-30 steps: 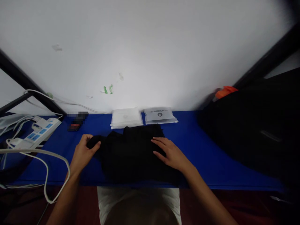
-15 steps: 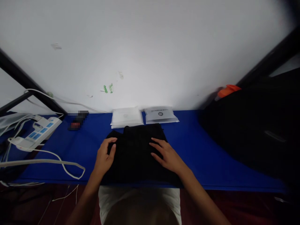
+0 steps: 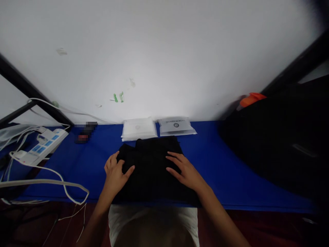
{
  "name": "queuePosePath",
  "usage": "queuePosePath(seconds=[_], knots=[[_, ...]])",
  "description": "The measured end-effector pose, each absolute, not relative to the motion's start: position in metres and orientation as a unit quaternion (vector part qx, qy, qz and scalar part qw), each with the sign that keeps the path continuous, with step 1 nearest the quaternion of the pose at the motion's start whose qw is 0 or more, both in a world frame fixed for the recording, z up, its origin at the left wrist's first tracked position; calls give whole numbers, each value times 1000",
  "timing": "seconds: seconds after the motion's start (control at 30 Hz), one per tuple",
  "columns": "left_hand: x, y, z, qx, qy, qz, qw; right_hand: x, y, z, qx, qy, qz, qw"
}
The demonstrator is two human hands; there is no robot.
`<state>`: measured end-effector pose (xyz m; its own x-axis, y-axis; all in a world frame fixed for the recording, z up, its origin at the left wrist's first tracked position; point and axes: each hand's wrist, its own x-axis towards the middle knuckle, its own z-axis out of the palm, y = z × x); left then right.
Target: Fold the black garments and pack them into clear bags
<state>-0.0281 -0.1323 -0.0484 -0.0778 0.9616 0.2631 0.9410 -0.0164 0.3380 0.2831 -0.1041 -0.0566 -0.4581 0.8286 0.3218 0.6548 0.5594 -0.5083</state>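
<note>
A folded black cloth garment lies at the front edge of the blue table; its exact kind is too dark to tell. On its left edge rests my left hand, fingers apart and the thumb stretched inward over the fabric. My right hand lies on the right side of the garment with its fingers spread. Behind the garment are a stack of white packets and, to the right of it, a grey translucent zip bag with a printed logo.
A white power strip with plugs and a loose white cable occupies the left of the blue table. Near it lies a blurred dark object. A large black mass with an orange piece covers the right side.
My left hand has turned and shifted slightly, its fingers now at the garment's left edge and its thumb further in. My right hand has barely moved. The loose cable loop sways a little.
</note>
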Motion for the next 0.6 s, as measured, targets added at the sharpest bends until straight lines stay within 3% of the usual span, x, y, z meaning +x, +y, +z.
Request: queuePosePath(seconds=[0.33, 0.5, 0.6], knots=[[-3, -117, -9, 647, 606, 463, 20, 285, -106, -53, -430, -840, 175, 280], [34, -112, -18, 844, 471, 244, 80, 285, -106, -52, -422, -843, 183, 278], [47, -112, -30, 855, 475, 198, 63, 286, -106, -54, -419, -846, 181, 277]])
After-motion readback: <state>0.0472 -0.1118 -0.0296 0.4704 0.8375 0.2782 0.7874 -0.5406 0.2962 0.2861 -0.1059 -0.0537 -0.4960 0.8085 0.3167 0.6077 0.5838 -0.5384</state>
